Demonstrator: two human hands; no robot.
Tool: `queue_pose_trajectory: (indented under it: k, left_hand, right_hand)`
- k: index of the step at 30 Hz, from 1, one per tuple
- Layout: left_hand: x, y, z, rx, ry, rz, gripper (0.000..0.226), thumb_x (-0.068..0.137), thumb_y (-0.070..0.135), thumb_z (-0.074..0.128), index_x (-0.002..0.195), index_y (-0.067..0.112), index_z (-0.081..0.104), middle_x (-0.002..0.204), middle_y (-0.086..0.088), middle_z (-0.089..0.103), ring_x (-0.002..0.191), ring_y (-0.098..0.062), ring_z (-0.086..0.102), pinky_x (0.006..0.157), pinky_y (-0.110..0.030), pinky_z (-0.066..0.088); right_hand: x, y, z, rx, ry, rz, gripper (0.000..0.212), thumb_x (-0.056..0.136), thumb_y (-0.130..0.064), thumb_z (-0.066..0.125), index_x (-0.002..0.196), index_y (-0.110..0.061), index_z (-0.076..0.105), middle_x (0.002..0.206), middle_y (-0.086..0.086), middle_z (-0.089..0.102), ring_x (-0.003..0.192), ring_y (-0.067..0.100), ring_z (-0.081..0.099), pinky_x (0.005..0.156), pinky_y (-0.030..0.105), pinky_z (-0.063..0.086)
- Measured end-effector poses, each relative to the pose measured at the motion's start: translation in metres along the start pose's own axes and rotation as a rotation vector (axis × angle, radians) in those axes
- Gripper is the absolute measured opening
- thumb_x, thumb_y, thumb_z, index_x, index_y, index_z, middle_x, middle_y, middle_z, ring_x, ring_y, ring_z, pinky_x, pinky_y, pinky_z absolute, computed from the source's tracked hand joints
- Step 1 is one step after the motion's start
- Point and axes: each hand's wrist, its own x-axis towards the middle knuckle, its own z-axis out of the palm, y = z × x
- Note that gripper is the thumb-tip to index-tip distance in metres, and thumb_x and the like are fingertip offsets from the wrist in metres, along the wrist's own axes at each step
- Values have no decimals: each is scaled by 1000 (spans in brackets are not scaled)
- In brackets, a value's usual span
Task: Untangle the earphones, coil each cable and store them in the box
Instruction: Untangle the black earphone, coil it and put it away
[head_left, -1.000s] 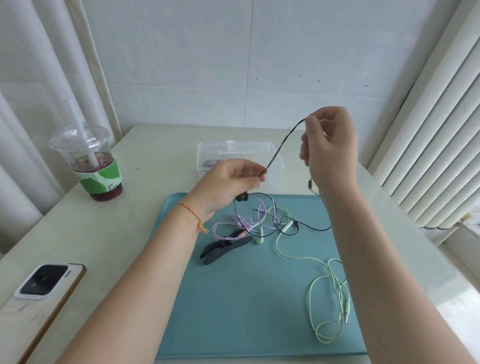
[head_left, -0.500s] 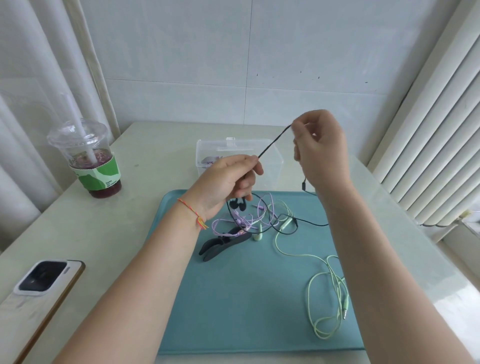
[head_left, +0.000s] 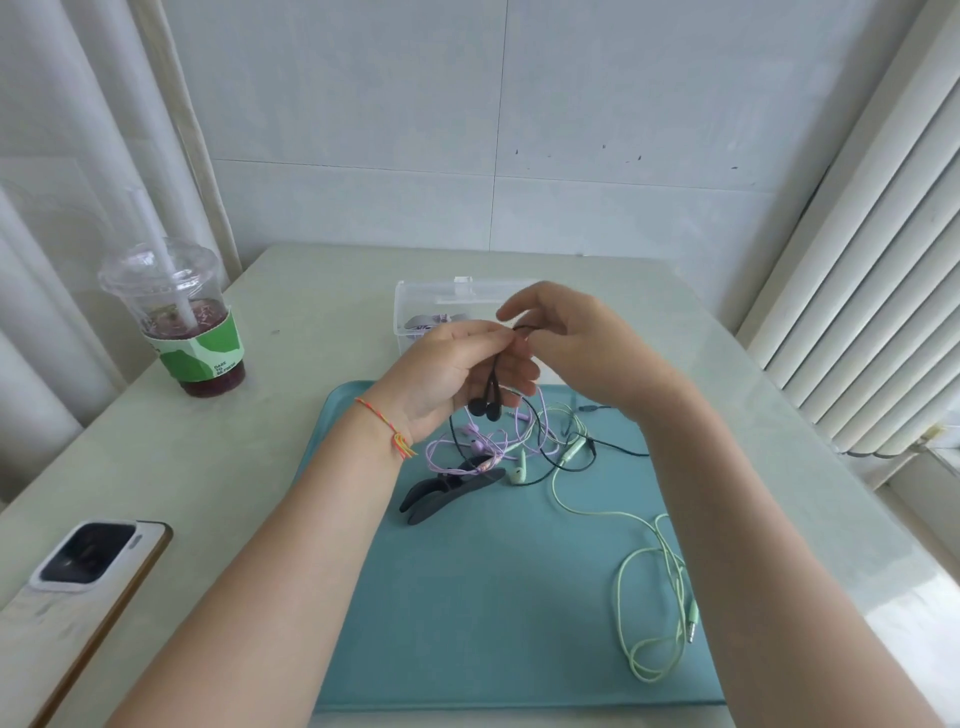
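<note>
Up above the teal tray, both hands meet in front of the clear box, which stands on the table just behind the tray. Her left hand pinches the black cable between thumb and fingertips, and the two black earbuds dangle below its palm. Her right hand touches the same cable at the pinch with curled fingers, its index finger raised; the exact grip there I cannot tell. Below, the black cable trails down into a knot with the purple earphones and the green earphones, whose loose loops and plug lie toward the tray's right edge. A dark clip lies beside the tangle. On the table to the left stand a drink cup and a phone.
</note>
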Motion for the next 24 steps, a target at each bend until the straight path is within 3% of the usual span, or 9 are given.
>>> queue_pose_trajectory:
  k: [2, 4, 7, 11, 15, 18, 20, 24]
  left_hand:
    - [1, 0, -1, -14, 33, -2, 26, 101, 8, 44, 89, -2, 64, 79, -12, 71, 70, -21, 69, 62, -26, 55]
    - [1, 0, -2, -15, 72, -7, 27, 100, 5, 44, 84, -3, 65, 79, -11, 70, 67, -18, 67, 57, -23, 52]
    - [1, 0, -1, -36, 72, -63, 29, 98, 7, 43, 75, 2, 61, 72, -8, 63, 52, -15, 53, 43, -20, 33]
    - [-1, 3, 4, -192, -73, -179, 28, 97, 21, 39, 78, 10, 57, 55, 1, 43, 38, -9, 30, 41, -21, 19]
    - [-3, 4, 10, -282, -177, -180, 33, 91, 30, 44, 75, 13, 67, 40, 8, 30, 32, -4, 22, 41, -21, 16]
    - [-3, 6, 11, -404, -197, -123, 37, 94, 28, 42, 76, 13, 71, 42, 7, 35, 32, -4, 28, 39, -19, 21]
    - [-1, 9, 9, -545, -130, -62, 40, 96, 27, 41, 80, 11, 74, 50, 4, 45, 38, -6, 41, 41, -18, 34]
    - [2, 11, 0, -661, 50, 64, 43, 103, 26, 38, 95, 8, 76, 84, -6, 72, 77, -18, 71, 69, -26, 59]
  right_hand:
    - [0, 4, -3, -80, -7, 34, 27, 88, -4, 47, 101, -23, 62, 82, 6, 66, 69, 23, 59, 70, 40, 51]
    - [0, 6, -9, -107, -2, 46, 19, 90, -10, 52, 95, -24, 65, 74, -3, 61, 59, 14, 50, 61, 35, 46]
    - [1, 7, -13, -73, 22, 29, 13, 92, -18, 58, 90, -22, 70, 64, -8, 57, 54, 8, 44, 57, 26, 41]
    - [4, 9, -8, 49, 107, -27, 12, 92, -20, 61, 89, -22, 73, 60, 0, 47, 49, 9, 36, 47, 19, 33]
    - [7, 10, 4, 140, 117, -57, 15, 92, -15, 60, 89, -19, 74, 56, -1, 46, 49, 5, 37, 48, 15, 32]
    - [6, 12, 8, 129, 66, -37, 22, 95, -16, 54, 85, -26, 72, 57, -3, 48, 48, 3, 39, 50, 14, 32]
    - [6, 13, 10, 37, 2, 4, 27, 96, -19, 52, 76, -31, 66, 50, -11, 47, 45, 2, 37, 49, 16, 32]
    - [1, 7, 16, -133, -223, 40, 41, 97, -19, 48, 56, -24, 53, 39, -14, 48, 38, 2, 39, 51, 21, 36]
